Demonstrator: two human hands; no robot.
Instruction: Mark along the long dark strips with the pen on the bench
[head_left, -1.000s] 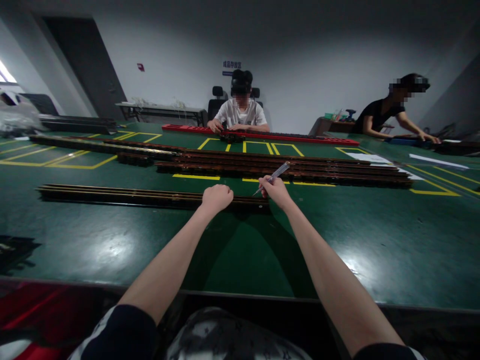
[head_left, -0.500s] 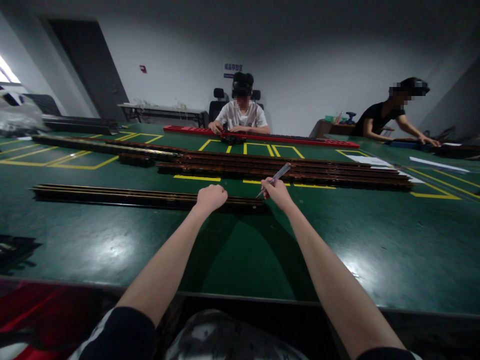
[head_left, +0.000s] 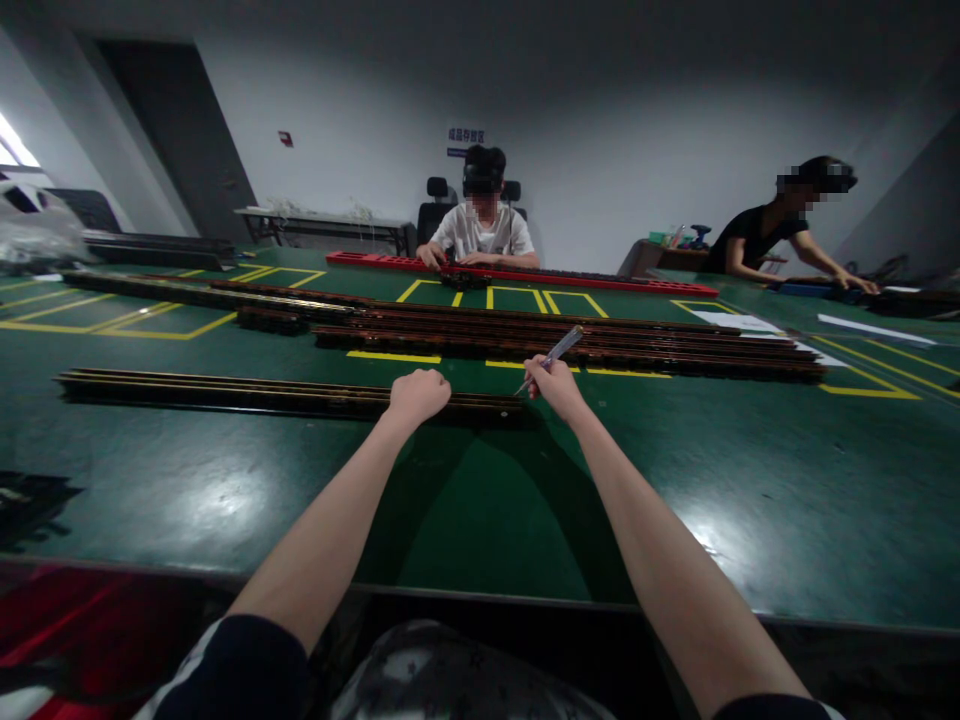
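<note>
A long dark rail (head_left: 225, 392) with gold edges lies across the green table (head_left: 487, 500) in front of me. My left hand (head_left: 418, 393) is a closed fist resting on the rail near its right end. My right hand (head_left: 553, 383) pinches a thin clear-handled tool (head_left: 551, 355), held like a pen, with its tip down at the rail's right end. What the left fist grips beyond the rail is hidden.
Several more long dark rails (head_left: 570, 340) lie stacked farther back, amid yellow floor-style markings. A red rail (head_left: 517, 270) lies before a seated person (head_left: 484, 225) opposite me. Another person (head_left: 780, 230) works at the far right. White papers (head_left: 739, 320) sit back right.
The nearest rail has slid a little to the left, with my left hand shifting the same way. My right hand and the tool stay almost in place.
</note>
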